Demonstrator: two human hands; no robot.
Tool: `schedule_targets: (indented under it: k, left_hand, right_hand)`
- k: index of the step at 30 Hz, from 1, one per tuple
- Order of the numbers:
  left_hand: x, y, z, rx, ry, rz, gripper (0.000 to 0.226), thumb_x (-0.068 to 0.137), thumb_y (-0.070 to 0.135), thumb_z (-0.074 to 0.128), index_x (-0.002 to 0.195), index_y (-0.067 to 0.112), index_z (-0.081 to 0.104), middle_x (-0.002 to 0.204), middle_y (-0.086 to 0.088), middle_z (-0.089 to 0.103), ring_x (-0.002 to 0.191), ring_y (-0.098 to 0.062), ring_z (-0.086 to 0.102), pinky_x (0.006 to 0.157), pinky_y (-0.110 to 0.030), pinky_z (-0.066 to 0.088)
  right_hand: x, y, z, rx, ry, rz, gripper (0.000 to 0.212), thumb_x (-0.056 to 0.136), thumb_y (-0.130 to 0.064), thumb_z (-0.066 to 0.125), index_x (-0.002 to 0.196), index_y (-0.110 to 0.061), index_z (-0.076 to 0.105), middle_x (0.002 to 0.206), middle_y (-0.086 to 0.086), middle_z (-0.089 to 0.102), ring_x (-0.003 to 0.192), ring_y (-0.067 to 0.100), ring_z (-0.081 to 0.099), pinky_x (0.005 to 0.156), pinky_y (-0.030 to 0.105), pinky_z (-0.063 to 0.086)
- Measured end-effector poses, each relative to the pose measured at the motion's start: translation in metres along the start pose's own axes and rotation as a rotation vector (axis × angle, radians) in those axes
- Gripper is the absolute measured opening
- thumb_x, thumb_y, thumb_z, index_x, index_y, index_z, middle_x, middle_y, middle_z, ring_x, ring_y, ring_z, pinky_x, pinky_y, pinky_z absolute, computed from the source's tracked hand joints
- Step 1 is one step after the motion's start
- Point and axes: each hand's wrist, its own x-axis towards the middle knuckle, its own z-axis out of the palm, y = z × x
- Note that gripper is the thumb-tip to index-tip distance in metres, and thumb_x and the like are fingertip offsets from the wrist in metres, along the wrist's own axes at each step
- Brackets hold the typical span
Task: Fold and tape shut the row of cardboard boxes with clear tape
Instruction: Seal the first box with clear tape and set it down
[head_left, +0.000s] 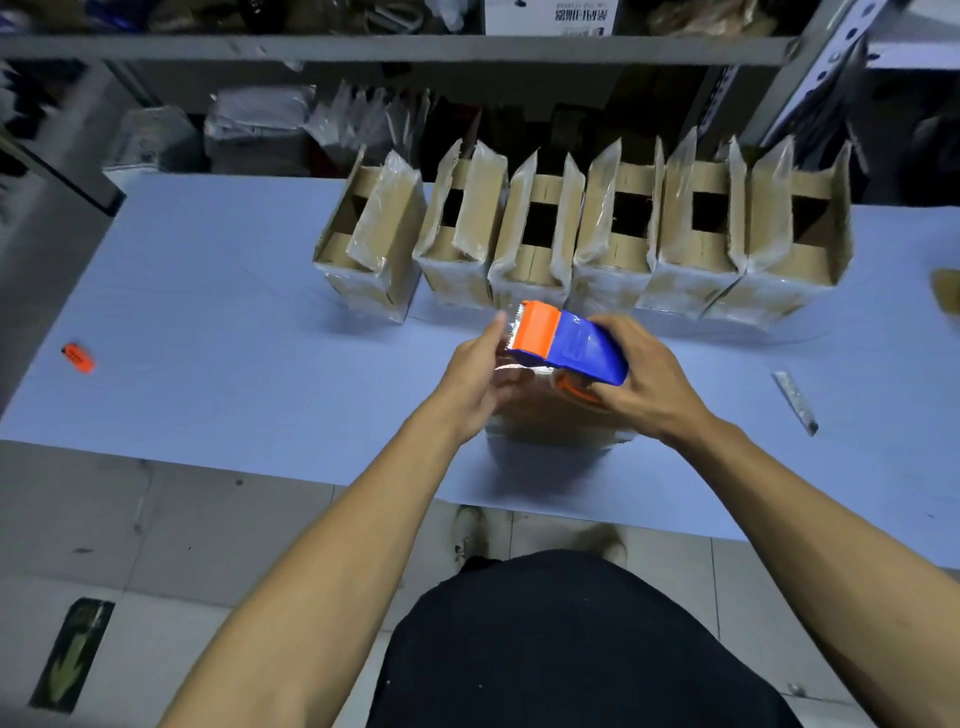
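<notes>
Several cardboard boxes (540, 244) stand in a row at the back of the pale blue mat (218, 322), their tape-covered long flaps upright and tops open. Nearer me, one more box (550, 431) sits under my hands, mostly hidden by them. My right hand (644, 379) grips a blue and orange tape dispenser (566, 343) just above that box. My left hand (478, 379) pinches the clear tape end at the dispenser's toothed orange front.
An orange lighter (78, 357) lies at the mat's left; a utility knife (795, 401) lies at the right. Grey shelving (395, 49) with plastic bags stands behind the boxes. Tiled floor (156, 545) and my dark-clothed lap lie below the mat's near edge.
</notes>
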Motion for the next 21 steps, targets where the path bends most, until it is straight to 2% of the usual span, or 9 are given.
schedule_targets:
  k: [2, 5, 8, 10, 12, 14, 16, 18, 21]
  left_hand:
    - [0.001, 0.003, 0.007, -0.043, -0.063, -0.065, 0.029, 0.1, 0.04, 0.059, 0.087, 0.017, 0.072, 0.073, -0.001, 0.072, 0.064, -0.016, 0.065, 0.069, -0.032, 0.055]
    - [0.004, 0.002, 0.008, -0.063, -0.051, -0.078, 0.023, 0.098, 0.033, 0.062, 0.084, 0.016, 0.071, 0.071, -0.001, 0.071, 0.061, -0.014, 0.068, 0.066, -0.031, 0.054]
    - [0.006, -0.003, 0.004, 0.022, 0.013, -0.015, 0.021, 0.098, 0.022, 0.062, 0.081, 0.016, 0.072, 0.069, 0.0, 0.073, 0.063, -0.013, 0.073, 0.058, -0.026, 0.055]
    - [0.006, -0.004, 0.0, 0.113, 0.058, 0.067, 0.024, 0.097, 0.015, 0.063, 0.076, 0.015, 0.075, 0.067, -0.004, 0.074, 0.063, -0.018, 0.074, 0.051, -0.022, 0.053]
    - [0.007, -0.004, -0.004, 0.266, 0.105, 0.164, 0.025, 0.094, 0.01, 0.065, 0.073, 0.014, 0.077, 0.066, -0.006, 0.074, 0.065, -0.023, 0.075, 0.053, -0.026, 0.056]
    - [0.009, -0.007, -0.009, 0.395, 0.178, 0.232, 0.024, 0.093, 0.011, 0.067, 0.072, 0.014, 0.078, 0.069, -0.006, 0.075, 0.071, -0.027, 0.076, 0.06, -0.037, 0.062]
    - [0.011, -0.013, -0.012, 0.419, 0.246, 0.25, 0.021, 0.092, 0.012, 0.068, 0.074, 0.013, 0.079, 0.071, -0.008, 0.074, 0.075, -0.03, 0.074, 0.069, -0.044, 0.064]
    - [0.013, -0.02, -0.014, 0.403, 0.288, 0.264, 0.022, 0.092, 0.014, 0.069, 0.071, 0.013, 0.078, 0.064, -0.005, 0.07, 0.066, -0.024, 0.069, 0.067, -0.041, 0.062]
    - [0.015, -0.023, -0.024, 0.235, 0.361, 0.252, 0.025, 0.096, 0.023, 0.068, 0.072, 0.018, 0.075, 0.055, 0.005, 0.066, 0.052, -0.01, 0.061, 0.053, -0.026, 0.055]
  right_hand:
    - [-0.001, 0.0, -0.001, 0.011, 0.006, 0.0, 0.054, 0.071, -0.056, 0.062, 0.116, -0.027, 0.053, 0.1, -0.011, 0.054, 0.082, 0.001, 0.05, 0.07, 0.01, 0.036]
    - [0.0, 0.002, -0.002, 0.006, 0.005, -0.007, 0.056, 0.071, -0.058, 0.06, 0.117, -0.027, 0.051, 0.101, -0.011, 0.054, 0.082, 0.002, 0.05, 0.07, 0.013, 0.038]
    - [0.001, 0.004, -0.001, -0.018, -0.02, -0.031, 0.054, 0.074, -0.055, 0.065, 0.118, -0.026, 0.052, 0.103, -0.008, 0.056, 0.085, 0.011, 0.052, 0.071, 0.02, 0.042]
    - [0.002, 0.004, -0.001, -0.032, -0.035, -0.045, 0.053, 0.075, -0.05, 0.071, 0.118, -0.026, 0.052, 0.103, -0.006, 0.057, 0.085, 0.014, 0.053, 0.072, 0.024, 0.043]
    - [0.004, 0.002, 0.0, -0.057, -0.055, -0.064, 0.053, 0.075, -0.048, 0.073, 0.119, -0.025, 0.053, 0.103, -0.004, 0.058, 0.086, 0.015, 0.053, 0.072, 0.026, 0.043]
    - [0.008, 0.0, -0.002, -0.092, -0.083, -0.088, 0.053, 0.076, -0.045, 0.076, 0.12, -0.024, 0.054, 0.103, -0.002, 0.06, 0.087, 0.017, 0.054, 0.073, 0.029, 0.045]
    - [0.012, -0.003, -0.004, -0.127, -0.114, -0.108, 0.052, 0.077, -0.044, 0.077, 0.12, -0.025, 0.054, 0.102, -0.001, 0.061, 0.088, 0.018, 0.055, 0.074, 0.03, 0.047]
    - [0.015, -0.006, -0.005, -0.162, -0.153, -0.127, 0.051, 0.078, -0.046, 0.075, 0.121, -0.027, 0.054, 0.102, -0.002, 0.061, 0.089, 0.018, 0.056, 0.076, 0.031, 0.047]
    - [0.014, -0.004, -0.009, -0.241, -0.18, -0.124, 0.049, 0.08, -0.052, 0.07, 0.12, -0.03, 0.053, 0.099, -0.002, 0.061, 0.088, 0.018, 0.056, 0.075, 0.032, 0.047]
